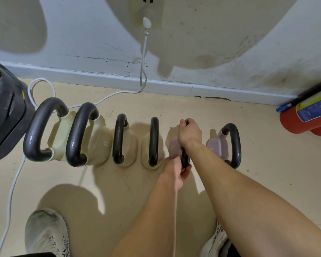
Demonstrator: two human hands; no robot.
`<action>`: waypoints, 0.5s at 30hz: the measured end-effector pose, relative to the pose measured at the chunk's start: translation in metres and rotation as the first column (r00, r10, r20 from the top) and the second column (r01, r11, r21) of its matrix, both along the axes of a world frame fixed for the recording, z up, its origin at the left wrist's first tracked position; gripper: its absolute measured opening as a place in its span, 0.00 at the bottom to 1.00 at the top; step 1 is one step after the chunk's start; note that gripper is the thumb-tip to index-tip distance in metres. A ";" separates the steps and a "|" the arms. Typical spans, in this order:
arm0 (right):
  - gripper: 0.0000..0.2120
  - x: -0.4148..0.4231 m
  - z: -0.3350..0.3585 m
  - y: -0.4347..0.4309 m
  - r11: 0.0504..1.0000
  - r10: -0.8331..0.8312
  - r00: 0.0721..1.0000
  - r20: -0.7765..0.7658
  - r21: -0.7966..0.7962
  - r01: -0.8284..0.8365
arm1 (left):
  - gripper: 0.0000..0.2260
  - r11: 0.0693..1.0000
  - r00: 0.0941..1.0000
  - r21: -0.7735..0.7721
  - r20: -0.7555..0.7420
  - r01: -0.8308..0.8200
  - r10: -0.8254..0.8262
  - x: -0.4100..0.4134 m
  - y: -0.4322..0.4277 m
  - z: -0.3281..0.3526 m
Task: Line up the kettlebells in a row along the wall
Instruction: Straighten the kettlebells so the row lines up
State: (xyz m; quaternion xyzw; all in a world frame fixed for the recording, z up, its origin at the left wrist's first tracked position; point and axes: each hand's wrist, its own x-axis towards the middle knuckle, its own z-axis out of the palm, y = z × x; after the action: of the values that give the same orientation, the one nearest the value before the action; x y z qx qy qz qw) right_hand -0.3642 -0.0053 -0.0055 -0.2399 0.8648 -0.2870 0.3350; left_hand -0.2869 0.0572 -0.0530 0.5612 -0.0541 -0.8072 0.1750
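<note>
Along the foot of the wall (202, 52), on a beige floor (119, 182), six kettlebells stand in a row, all with black handles. The wall is scuffed, with a pale baseboard (100, 76) running along its foot. From the left come two large cream kettlebells (61, 138), close together, the second marked with an 8; then two smaller cream kettlebells (128, 145), each a little apart from its neighbour; then the fifth kettlebell (174, 147), pinkish; then the last pink kettlebell (220, 145), with a gap between those two.

Both forearms reach forward and down from the lower right, the right one crossing above the left. The right hand (190, 132) is wrapped over the far end of the fifth kettlebell's handle, fingers curled round it. The left hand (178, 171) is closed on the near end of the same handle, so both grip the one loop. Whether that kettlebell's base touches the floor I cannot tell.

A dark bag (6, 117) sits just left of the row, and a red fire extinguisher (308, 115) lies well to the right by the baseboard, with bare floor between it and the last bell. A white cable (144, 58) drops from a wall socket (148, 12) and trails behind and left of the row. Two pale shoes (46, 232) show at the bottom edge.
</note>
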 end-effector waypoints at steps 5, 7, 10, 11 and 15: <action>0.16 -0.005 -0.002 -0.002 1.000 -0.006 1.000 0.013 0.009 0.006 | 0.19 1.000 1.000 -0.021 0.007 -0.008 0.008 -0.003 0.000 -0.001; 0.16 -0.005 -0.002 -0.002 1.000 -0.010 1.000 0.009 0.014 0.010 | 0.18 1.000 1.000 -0.019 0.007 -0.021 0.021 -0.003 0.001 -0.002; 0.16 -0.007 -0.001 -0.001 1.000 -0.014 1.000 0.005 0.022 0.014 | 0.17 1.000 1.000 0.004 -0.004 -0.027 0.027 -0.006 0.002 -0.003; 0.16 -0.007 -0.002 -0.001 1.000 -0.007 1.000 0.004 0.022 0.007 | 0.17 1.000 1.000 0.012 -0.009 -0.025 0.026 -0.007 0.003 -0.003; 0.16 -0.006 -0.002 0.001 1.000 -0.005 1.000 0.018 0.022 0.005 | 0.19 0.999 0.999 0.033 0.011 -0.037 0.037 -0.008 0.006 -0.002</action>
State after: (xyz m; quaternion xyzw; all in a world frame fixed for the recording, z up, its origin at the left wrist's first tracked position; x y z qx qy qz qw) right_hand -0.3701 -0.0042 -0.0072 -0.2316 0.8654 -0.2806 0.3444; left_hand -0.2950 0.0630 -0.0549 0.5691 -0.0315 -0.8016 0.1803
